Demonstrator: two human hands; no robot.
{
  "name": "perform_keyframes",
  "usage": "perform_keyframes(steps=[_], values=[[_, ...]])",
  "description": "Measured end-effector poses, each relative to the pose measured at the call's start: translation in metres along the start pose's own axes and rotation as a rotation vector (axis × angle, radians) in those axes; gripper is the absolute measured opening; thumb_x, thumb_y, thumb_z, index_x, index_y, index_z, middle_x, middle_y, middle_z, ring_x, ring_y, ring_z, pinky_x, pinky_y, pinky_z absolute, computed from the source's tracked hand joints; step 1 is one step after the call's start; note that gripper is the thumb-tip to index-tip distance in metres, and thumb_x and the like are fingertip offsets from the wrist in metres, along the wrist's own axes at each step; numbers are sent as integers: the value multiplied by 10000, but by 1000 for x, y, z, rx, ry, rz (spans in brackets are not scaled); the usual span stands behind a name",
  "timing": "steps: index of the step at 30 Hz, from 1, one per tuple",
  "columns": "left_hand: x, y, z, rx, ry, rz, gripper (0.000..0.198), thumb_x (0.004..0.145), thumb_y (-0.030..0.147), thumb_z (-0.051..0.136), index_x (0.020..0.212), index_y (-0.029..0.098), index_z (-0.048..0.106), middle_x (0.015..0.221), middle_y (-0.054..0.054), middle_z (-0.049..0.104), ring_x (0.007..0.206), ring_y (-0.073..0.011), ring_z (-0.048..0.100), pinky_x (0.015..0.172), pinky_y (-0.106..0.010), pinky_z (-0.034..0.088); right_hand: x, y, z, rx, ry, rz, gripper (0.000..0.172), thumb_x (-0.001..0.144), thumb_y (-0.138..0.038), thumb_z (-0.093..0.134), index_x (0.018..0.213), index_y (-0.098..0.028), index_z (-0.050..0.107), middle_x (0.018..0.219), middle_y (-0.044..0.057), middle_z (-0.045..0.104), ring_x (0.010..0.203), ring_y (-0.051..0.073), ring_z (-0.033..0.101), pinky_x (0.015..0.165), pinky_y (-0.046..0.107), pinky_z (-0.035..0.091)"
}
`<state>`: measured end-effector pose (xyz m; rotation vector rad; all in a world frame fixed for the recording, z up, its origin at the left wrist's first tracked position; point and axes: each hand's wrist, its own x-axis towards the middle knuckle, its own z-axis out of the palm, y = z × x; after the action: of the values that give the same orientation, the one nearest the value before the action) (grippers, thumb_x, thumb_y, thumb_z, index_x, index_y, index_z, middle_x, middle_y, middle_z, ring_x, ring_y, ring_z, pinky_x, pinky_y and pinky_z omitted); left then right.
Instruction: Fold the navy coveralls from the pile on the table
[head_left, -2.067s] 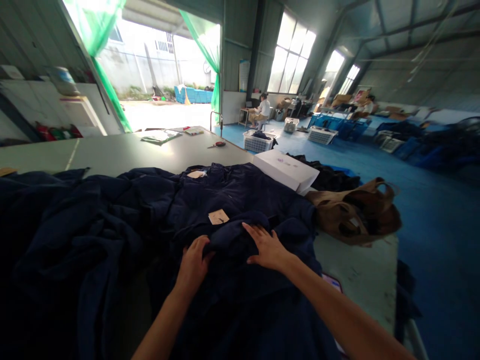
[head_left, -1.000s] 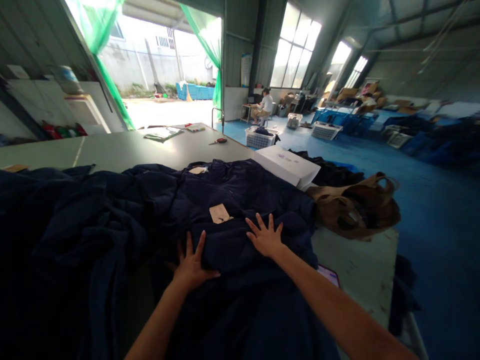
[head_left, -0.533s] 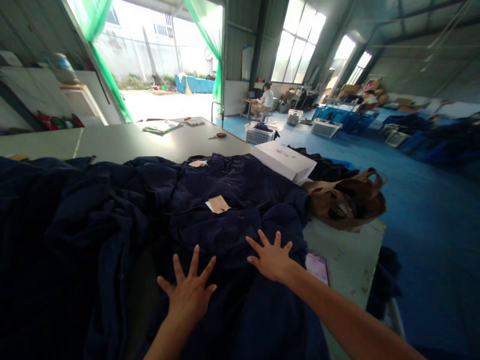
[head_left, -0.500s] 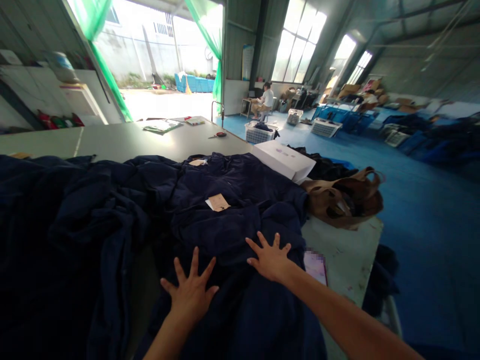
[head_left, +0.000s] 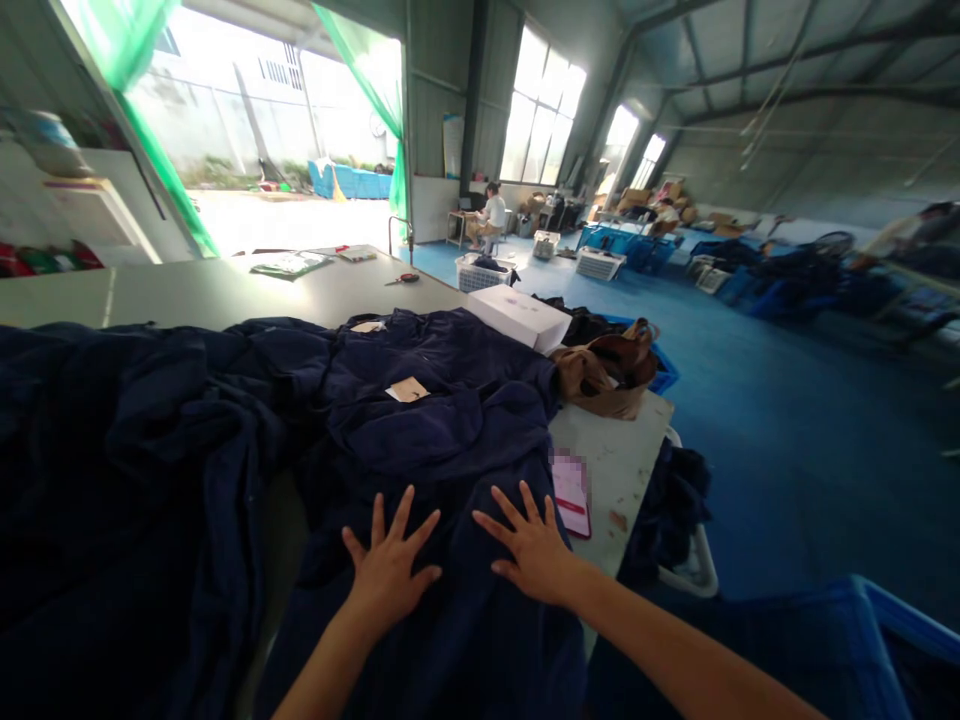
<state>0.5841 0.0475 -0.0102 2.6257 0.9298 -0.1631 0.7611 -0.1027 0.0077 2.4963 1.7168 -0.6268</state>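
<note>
A dark navy garment lies spread over the table in front of me. My left hand rests flat on it, fingers spread. To its right, my right hand also lies flat on the cloth with fingers apart. Neither hand grips anything. Farther up the garment sits a small tan paper tag, and another pale tag shows near its far edge. More navy garments are heaped on the left. A phone with a pinkish screen lies just beyond my right hand.
Along the table's right side are a white box and a brown bag. Scissors lie toward the far edge. Blue crates and dark cloth stand on the right. A person sits in the background.
The view has turned to the right, bringing a blue crate into sight. My right hand has slid down the cloth toward me, nearly level with the left. Both hands stay spread flat.
</note>
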Motion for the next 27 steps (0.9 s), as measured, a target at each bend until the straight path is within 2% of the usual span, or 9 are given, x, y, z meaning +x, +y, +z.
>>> perform_keyframes(steps=[3, 6, 11, 14, 17, 20, 22, 25, 27], values=[[-15, 16, 14, -4, -127, 20, 804, 621, 386, 624, 1293, 524, 206, 1490, 84, -14, 1296, -404, -169, 884, -753, -53, -3, 11, 14, 1, -15, -31, 759, 728, -432, 563, 1332, -501, 108, 1485, -70, -55, 1301, 373, -146, 967, 670, -46], [-19, 27, 28, -5, -161, -26, 864, 610, 344, 614, 1321, 493, 148, 1492, 78, 0, 1303, -394, -159, 911, -739, -28, 1, 21, 17, -10, -56, -46, 731, 718, -427, 572, 1322, -502, 167, 1489, -66, 27, 1314, 370, -91, 974, 663, -41], [-34, 43, 28, 14, -92, -90, 859, 613, 315, 593, 1346, 442, 164, 1498, 35, 26, 1318, -391, -129, 929, -717, -22, -18, 39, 18, 30, 37, -135, 615, 776, -380, 498, 1326, -457, 234, 1480, -37, 139, 1328, 347, 17, 991, 646, 57], [-56, 49, 22, -8, -69, -18, 725, 608, 326, 594, 1290, 396, 358, 1433, -27, 256, 1326, -339, 106, 1002, -625, 21, -39, 59, 24, 44, 156, -293, 492, 813, -244, 396, 1288, -370, 369, 1402, -1, 334, 1306, 266, 173, 1030, 564, 128], [-71, 49, 24, -60, -174, 74, 550, 612, 333, 581, 1156, 369, 512, 1221, -42, 474, 1188, -270, 364, 1021, -544, 133, -55, 80, 32, 20, 187, -436, 507, 702, -109, 425, 1165, -299, 508, 1296, 21, 457, 1244, 224, 281, 1047, 491, 169], [-71, 48, 31, -69, -240, 65, 600, 594, 347, 584, 1185, 380, 487, 1199, -54, 469, 1139, -283, 394, 968, -548, 231, -60, 91, 39, -30, 120, -532, 672, 544, -59, 483, 1171, -299, 498, 1335, 15, 413, 1264, 250, 241, 1043, 510, 152], [-66, 47, 34, -55, -229, 38, 649, 580, 359, 592, 1214, 396, 458, 1233, -59, 434, 1146, -303, 381, 940, -554, 263, -59, 91, 44, -53, 91, -544, 707, 519, -60, 499, 1179, -313, 495, 1362, 12, 381, 1278, 270, 214, 1039, 539, 120], [-57, 46, 32, -66, -257, 12, 655, 561, 414, 617, 1199, 418, 470, 1241, -56, 424, 1160, -324, 370, 937, -589, 247, -52, 86, 46, -4, 112, -534, 483, 606, -105, 510, 1028, -321, 600, 1299, 2, 453, 1261, 268, 254, 1034, 552, 90], [-52, 45, 28, -103, -306, 8, 663, 551, 484, 629, 1193, 404, 486, 1249, -64, 431, 1178, -339, 358, 948, -609, 221, -45, 84, 43, 98, 130, -540, 297, 670, -153, 508, 888, -298, 650, 1164, 8, 558, 1190, 246, 364, 1034, 533, 123]])
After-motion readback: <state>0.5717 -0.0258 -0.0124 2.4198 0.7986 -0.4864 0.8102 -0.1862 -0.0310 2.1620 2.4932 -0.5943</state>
